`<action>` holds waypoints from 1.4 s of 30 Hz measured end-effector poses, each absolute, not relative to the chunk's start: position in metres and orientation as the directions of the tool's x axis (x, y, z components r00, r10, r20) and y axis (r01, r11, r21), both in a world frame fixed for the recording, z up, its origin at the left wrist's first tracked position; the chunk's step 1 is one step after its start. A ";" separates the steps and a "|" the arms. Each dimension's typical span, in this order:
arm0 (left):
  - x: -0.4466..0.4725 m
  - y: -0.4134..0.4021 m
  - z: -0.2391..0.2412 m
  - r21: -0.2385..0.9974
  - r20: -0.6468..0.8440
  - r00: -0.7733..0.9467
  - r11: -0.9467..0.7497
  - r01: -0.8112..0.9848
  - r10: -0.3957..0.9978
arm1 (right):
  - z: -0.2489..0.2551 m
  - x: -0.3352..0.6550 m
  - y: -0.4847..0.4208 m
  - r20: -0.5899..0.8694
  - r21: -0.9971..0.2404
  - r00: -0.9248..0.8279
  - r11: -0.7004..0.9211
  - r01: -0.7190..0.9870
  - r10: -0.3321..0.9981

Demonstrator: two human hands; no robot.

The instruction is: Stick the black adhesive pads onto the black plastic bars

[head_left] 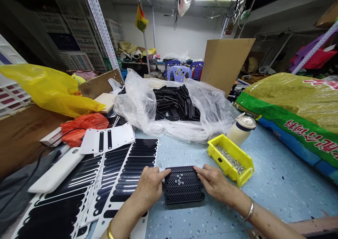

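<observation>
Several black plastic strips with a mesh pattern [183,189] lie side by side as a flat block on the blue speckled table. Small silver rings [179,180], like nuts or washers, sit loose in a cluster on top. My left hand [150,184] has its index fingertip on the block's far left corner, the other fingers curled in. At the far right corner rests the index fingertip of my right hand [213,182], its other fingers bent too. Whether either hand pinches a small piece is hidden. Right of the block, a yellow bin [220,161] holds many small metal pieces.
Sheets of black adhesive strips [141,154] spread on the left, with a long white case [56,170] over them. Behind, a clear plastic bag [139,108] surrounds piled black strips [174,103]. A cream flask [239,131] and a green-yellow sack [295,105] stand at right.
</observation>
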State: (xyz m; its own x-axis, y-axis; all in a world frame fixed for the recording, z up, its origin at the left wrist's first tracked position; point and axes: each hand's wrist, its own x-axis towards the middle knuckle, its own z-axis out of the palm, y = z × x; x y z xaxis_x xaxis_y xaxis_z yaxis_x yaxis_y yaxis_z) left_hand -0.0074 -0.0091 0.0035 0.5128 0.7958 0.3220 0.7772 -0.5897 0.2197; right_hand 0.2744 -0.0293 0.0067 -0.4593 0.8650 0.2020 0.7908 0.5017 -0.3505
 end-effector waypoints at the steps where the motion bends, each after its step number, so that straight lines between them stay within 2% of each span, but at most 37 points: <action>1: -0.009 -0.009 0.004 0.221 0.319 0.503 -0.579 0.784 0.803 | 0.008 0.273 -0.028 0.195 -0.384 -0.446 0.487 0.785 0.873; 5: -0.012 -0.010 0.007 0.233 0.279 0.493 -0.556 0.798 0.824 | 0.003 0.274 -0.027 0.264 -0.409 -0.442 0.514 0.754 0.857; 11: -0.014 -0.011 0.008 0.278 0.239 0.490 -0.543 0.793 0.838 | -0.009 0.279 -0.030 0.316 -0.323 -0.479 0.568 0.757 0.819; 15: -0.017 -0.010 0.009 0.195 0.245 0.495 -0.542 0.817 0.834 | -0.011 0.278 -0.032 0.316 -0.278 -0.488 0.572 0.772 0.813; 21: -0.016 -0.012 0.006 0.017 0.254 0.537 -0.559 0.829 0.805 | -0.007 0.278 -0.032 0.319 -0.288 -0.496 0.581 0.761 0.808; 27: -0.013 -0.015 0.001 0.008 0.282 0.540 -0.565 0.825 0.793 | -0.006 0.279 -0.032 0.332 -0.301 -0.496 0.589 0.750 0.802; 30: -0.013 -0.015 0.005 0.106 0.243 0.509 -0.544 0.832 0.826 | -0.002 0.278 -0.033 0.295 -0.383 -0.459 0.544 0.747 0.838; 34: -0.012 -0.010 0.008 0.349 0.226 0.381 -0.439 0.828 0.897 | 0.004 0.276 -0.031 0.188 -0.556 -0.383 0.419 0.718 0.905; 37: -0.008 -0.003 0.005 0.424 0.223 0.301 -0.370 0.826 0.927 | 0.002 0.274 -0.024 0.143 -0.622 -0.342 0.353 0.699 0.929; 42: 0.003 0.010 0.004 0.552 0.091 0.307 -0.305 0.776 0.947 | -0.001 0.269 -0.010 0.159 -0.714 -0.265 0.296 0.634 0.951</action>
State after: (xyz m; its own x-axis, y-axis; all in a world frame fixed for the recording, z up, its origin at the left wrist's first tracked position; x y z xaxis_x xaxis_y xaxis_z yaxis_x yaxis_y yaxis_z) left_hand 0.0025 0.0097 0.0043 0.3069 0.9474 0.0913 0.7765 -0.3047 0.5516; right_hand 0.2694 -0.0099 -0.0014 -0.2655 0.9509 0.1588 0.6340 0.2963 -0.7143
